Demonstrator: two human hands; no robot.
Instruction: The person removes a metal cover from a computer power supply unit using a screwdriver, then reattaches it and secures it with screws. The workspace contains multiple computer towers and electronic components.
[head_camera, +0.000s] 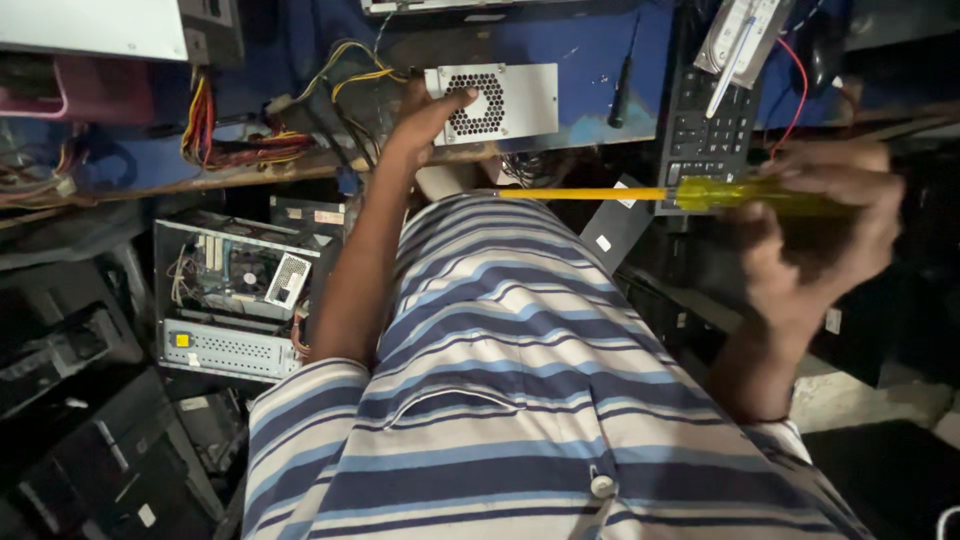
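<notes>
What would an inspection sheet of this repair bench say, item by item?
Surface: blue bench top, worn wooden edge.
Job's things: grey power supply box with round vent; yellow screwdriver.
Clutter: black keyboard, dark screwdriver, packaged part.
Grips: left hand rests on the box; right hand holds the screwdriver handle, blurred.
Cables: yellow, red and black wire bundle; red wire.
Surroundings: open computer case beside the striped shirt.

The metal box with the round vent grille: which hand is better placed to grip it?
Probably the left hand: it already rests on the metal box. The right hand is occupied with a yellow screwdriver.
</notes>
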